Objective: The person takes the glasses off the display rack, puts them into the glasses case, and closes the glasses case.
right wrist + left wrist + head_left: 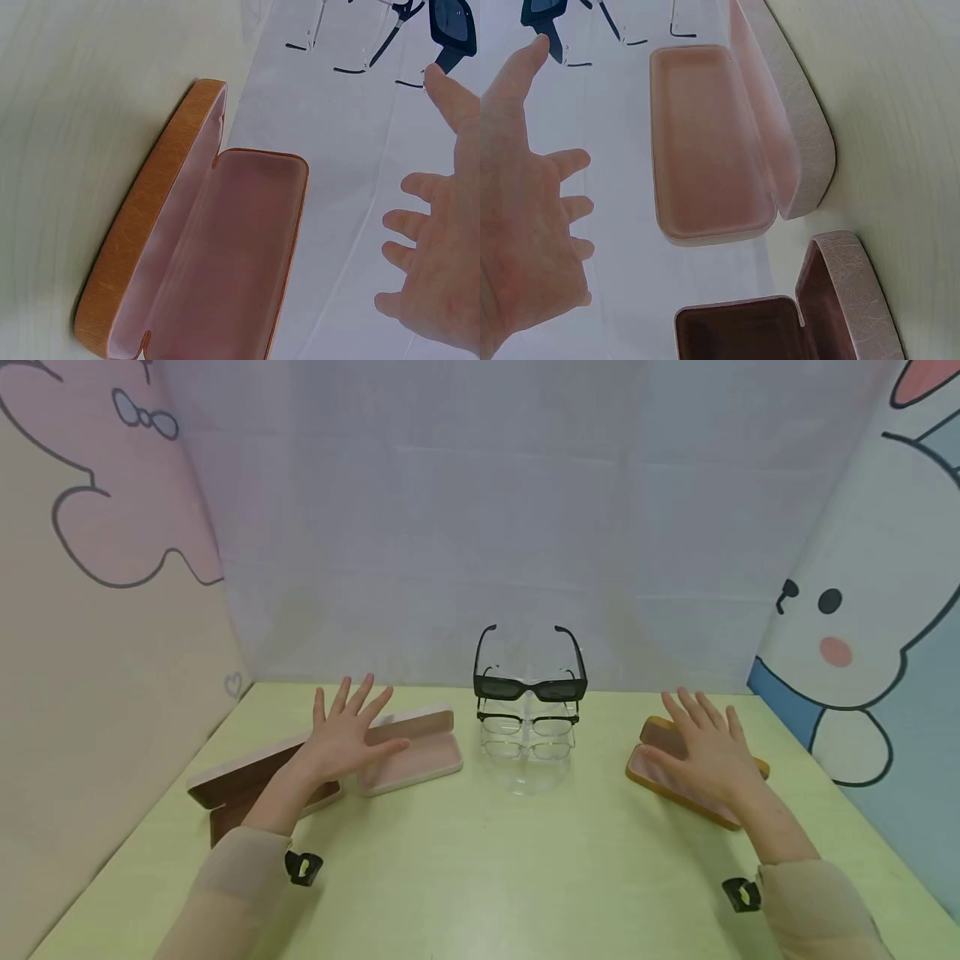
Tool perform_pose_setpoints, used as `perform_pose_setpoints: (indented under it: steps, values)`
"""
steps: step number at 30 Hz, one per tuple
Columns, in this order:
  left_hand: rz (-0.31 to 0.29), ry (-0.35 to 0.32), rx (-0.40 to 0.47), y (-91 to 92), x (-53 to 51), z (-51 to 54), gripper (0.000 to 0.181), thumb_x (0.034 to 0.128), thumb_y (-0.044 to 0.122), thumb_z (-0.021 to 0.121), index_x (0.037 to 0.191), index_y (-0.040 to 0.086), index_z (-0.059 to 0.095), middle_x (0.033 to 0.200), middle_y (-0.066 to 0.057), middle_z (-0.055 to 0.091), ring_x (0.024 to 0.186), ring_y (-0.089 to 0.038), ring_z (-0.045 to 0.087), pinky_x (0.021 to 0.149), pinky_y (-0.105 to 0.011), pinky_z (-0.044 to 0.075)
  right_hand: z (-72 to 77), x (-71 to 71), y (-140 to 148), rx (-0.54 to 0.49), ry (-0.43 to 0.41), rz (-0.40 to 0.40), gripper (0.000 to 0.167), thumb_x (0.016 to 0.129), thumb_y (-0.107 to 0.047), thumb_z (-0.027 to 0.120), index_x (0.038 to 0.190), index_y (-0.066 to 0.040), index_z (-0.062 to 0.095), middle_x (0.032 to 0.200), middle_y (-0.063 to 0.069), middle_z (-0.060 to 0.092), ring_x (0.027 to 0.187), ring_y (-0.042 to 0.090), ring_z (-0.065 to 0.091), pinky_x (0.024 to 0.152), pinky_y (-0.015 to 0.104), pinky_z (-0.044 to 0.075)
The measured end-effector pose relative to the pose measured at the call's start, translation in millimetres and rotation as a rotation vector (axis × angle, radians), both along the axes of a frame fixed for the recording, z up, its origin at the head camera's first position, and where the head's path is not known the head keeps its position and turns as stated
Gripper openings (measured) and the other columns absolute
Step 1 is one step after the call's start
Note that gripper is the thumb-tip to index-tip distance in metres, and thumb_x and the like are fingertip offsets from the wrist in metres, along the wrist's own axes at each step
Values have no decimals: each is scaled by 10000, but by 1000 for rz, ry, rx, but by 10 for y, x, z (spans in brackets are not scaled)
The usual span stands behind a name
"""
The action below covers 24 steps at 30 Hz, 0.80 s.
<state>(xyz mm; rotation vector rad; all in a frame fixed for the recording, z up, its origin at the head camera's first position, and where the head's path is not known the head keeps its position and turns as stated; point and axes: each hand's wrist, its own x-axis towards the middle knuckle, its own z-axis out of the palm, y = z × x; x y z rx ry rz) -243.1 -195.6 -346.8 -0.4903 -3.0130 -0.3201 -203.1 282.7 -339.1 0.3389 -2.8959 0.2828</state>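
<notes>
My left hand [341, 747], fingers spread, hovers above two open cases and holds nothing. One is pale with a pink lining [420, 756] [705, 142]; the other, dark inside [247, 785] [739, 330], lies left of it, partly behind my forearm. My right hand [708, 756], fingers also spread and empty, is over an open orange-brown case [675, 785] [150, 225] with a pink lining. Between the hands, a clear stand holds black sunglasses [530, 689] on top, black-browed glasses [528, 720] below and clear-framed glasses [527, 750] lowest.
The pale yellow-green table [480, 877] extends in front of the stand. A light cloth backdrop [450, 527] hangs behind it. Panels with cartoon figures stand at the left [112, 652] and right [862, 635]. A black band piece sits by each sleeve cuff.
</notes>
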Motion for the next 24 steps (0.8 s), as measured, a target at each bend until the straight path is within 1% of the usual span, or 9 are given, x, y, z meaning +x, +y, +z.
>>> perform_pose_setpoints:
  steps: [3, 7, 13, 16, 19, 22, 24]
  values:
    - [-1, 2, 7, 0, 14, 12, 885, 787, 728, 404, 1468, 219, 158, 1532, -106, -21, 1376, -349, -129, 998, -628, -151, 20, 3, -10, -7, 11, 11, 837, 862, -582, 456, 1453, -61, 172, 1480, 235, 161, 1355, 421, 82, 1040, 618, -18]
    - [-7, 22, 24, 13, 17, 41, 869, 790, 717, 417, 1460, 208, 201, 1531, -109, 26, 1387, -336, -89, 1002, -610, -170, 50, -16, -35, -29, 52, 26, 795, 869, -557, 468, 1422, -27, 255, 1440, 245, 260, 1327, 424, 173, 1051, 607, 39]
    - [-29, 77, 31, 64, 10, 65, 833, 808, 695, 417, 1446, 184, 257, 1518, -115, 134, 1392, -341, 30, 1028, -610, -104, 73, -42, -98, -89, 54, 25, 755, 875, -532, 484, 1375, 12, 329, 1384, 262, 350, 1281, 435, 267, 1062, 579, 99]
    - [-42, 97, 57, 97, 5, 82, 807, 822, 672, 427, 1430, 157, 300, 1490, -121, 231, 1376, -335, 148, 1054, -593, -34, 94, -55, -142, -148, 42, 25, 712, 891, -503, 481, 1361, 16, 351, 1365, 266, 375, 1260, 443, 301, 1045, 582, 158]
    - [-51, 105, 95, 128, -6, 101, 760, 834, 639, 449, 1390, 126, 377, 1420, -118, 372, 1318, -322, 298, 1071, -558, 89, 121, -71, -184, -213, 34, 21, 656, 916, -473, 453, 1355, 7, 369, 1342, 247, 417, 1233, 439, 350, 992, 586, 259]
    - [-50, 111, 131, 161, -22, 109, 696, 850, 606, 460, 1331, 103, 459, 1329, -116, 483, 1235, -318, 413, 1035, -529, 234, 143, -78, -223, -283, 18, 6, 611, 936, -456, 417, 1356, -14, 376, 1314, 222, 462, 1216, 428, 382, 947, 588, 312]
    - [-38, 115, 151, 190, -37, 110, 666, 855, 597, 460, 1300, 103, 493, 1297, -114, 513, 1201, -322, 448, 999, -519, 293, 161, -88, -246, -332, 3, -2, 598, 942, -462, 397, 1359, -34, 378, 1291, 207, 491, 1212, 421, 395, 941, 589, 320]
